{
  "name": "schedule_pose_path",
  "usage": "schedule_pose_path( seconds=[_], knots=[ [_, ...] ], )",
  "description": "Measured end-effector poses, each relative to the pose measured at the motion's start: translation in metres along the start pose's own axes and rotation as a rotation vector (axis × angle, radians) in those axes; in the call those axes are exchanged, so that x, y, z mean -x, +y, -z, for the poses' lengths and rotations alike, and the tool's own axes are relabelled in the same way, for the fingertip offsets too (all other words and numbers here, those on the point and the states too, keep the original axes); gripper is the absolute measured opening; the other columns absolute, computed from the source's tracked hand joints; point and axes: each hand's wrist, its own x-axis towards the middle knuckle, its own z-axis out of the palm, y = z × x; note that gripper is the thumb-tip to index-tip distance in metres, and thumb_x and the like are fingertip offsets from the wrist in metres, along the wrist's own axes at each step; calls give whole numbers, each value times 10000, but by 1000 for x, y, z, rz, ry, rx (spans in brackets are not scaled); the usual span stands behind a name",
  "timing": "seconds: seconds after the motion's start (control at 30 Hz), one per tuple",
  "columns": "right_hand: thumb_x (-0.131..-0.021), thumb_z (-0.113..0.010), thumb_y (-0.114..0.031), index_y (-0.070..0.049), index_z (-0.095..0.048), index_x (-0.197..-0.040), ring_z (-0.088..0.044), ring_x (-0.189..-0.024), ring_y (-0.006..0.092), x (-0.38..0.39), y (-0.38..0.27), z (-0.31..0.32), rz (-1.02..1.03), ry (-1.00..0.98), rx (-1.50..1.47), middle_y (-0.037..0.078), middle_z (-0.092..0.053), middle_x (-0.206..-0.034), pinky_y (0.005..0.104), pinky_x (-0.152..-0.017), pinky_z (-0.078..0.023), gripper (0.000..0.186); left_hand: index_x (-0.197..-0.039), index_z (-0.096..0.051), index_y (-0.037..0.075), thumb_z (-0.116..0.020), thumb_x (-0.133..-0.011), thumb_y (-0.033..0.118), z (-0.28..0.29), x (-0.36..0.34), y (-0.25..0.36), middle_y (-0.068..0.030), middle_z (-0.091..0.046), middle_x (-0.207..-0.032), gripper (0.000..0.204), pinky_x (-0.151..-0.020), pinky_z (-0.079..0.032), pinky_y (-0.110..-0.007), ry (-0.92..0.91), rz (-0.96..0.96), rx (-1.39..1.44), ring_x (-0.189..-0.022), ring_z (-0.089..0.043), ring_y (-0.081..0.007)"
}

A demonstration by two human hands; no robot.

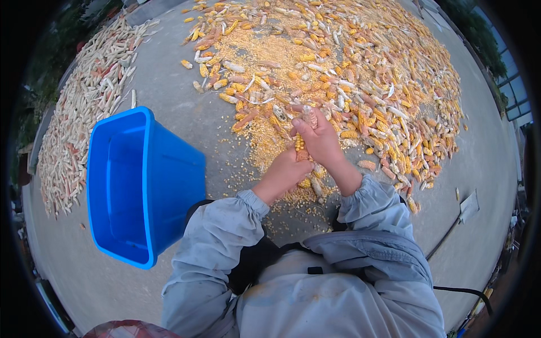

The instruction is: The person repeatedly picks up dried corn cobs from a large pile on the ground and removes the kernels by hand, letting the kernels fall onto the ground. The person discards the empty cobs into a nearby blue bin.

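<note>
My left hand point(280, 173) is closed around an ear of corn point(300, 143) that still shows yellow kernels. Just above it, my right hand point(322, 139) grips a pinkish, mostly bare corn cob point(309, 115). The two hands nearly touch, and the cob and the ear meet between them, partly hidden by my fingers. Beneath and beyond my hands spreads a wide heap of corn point(389, 96), made of yellow ears, partly stripped cobs and loose kernels point(264, 147).
On my left a large blue tub point(176, 180) lies tipped, its mouth facing left. Farther left is a long pile of pale bare cobs point(93, 101). A long-handled shovel point(469, 207) rests on the concrete floor point(169, 62) to the right.
</note>
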Motion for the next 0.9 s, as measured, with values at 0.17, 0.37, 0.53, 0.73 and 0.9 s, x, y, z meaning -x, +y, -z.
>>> schedule_pose_path(
  seconds=[0.17, 0.37, 0.53, 0.73, 0.9],
  knots=[
    [-883, -601, -204, -67, -492, -1231, -575, -769, 91, 2, 0, -2, -54, 92, -437, 28, -629, -897, 234, -642, -477, 389, -823, -503, -32, -574, -774, 248, 11, -13, -7, -239, -594, -715, 293, -618, -454, -475, 400, -296, -600, -668, -585, -403],
    [-885, -598, -212, -1, -502, -1149, -495, -572, 56, 11, -9, 3, -38, -33, -100, 8, -592, -792, 200, -472, -411, 352, -877, -531, -40, -564, -776, 264, 14, -10, -5, -252, -599, -756, 322, -659, -457, -462, 351, -283, -540, -740, -596, -397],
    [-872, -599, -167, -4, -534, -1099, -505, -580, 54, 12, -5, 7, -85, -23, -123, 4, -599, -787, 208, -493, -421, 287, -878, -538, -40, -566, -777, 268, 16, -6, 2, -236, -602, -747, 326, -665, -460, -436, 206, -233, -333, -753, -605, -372],
    [-871, -587, -172, -6, -524, -1036, -498, -540, 68, 12, -13, 2, -98, -31, -222, 13, -580, -752, 205, -468, -406, 243, -838, -525, -16, -585, -784, 235, 17, -8, -7, -138, -577, -683, 263, -581, -438, -386, 322, -287, -471, -645, -574, -260],
    [-864, -597, -173, -26, -565, -1007, -507, -513, 68, 9, -9, 7, -75, -42, -187, 14, -611, -756, 205, -452, -414, 207, -812, -505, -23, -589, -786, 219, 13, -3, -3, -128, -571, -675, 257, -561, -435, -396, 322, -309, -584, -607, -570, -252]
  ],
)
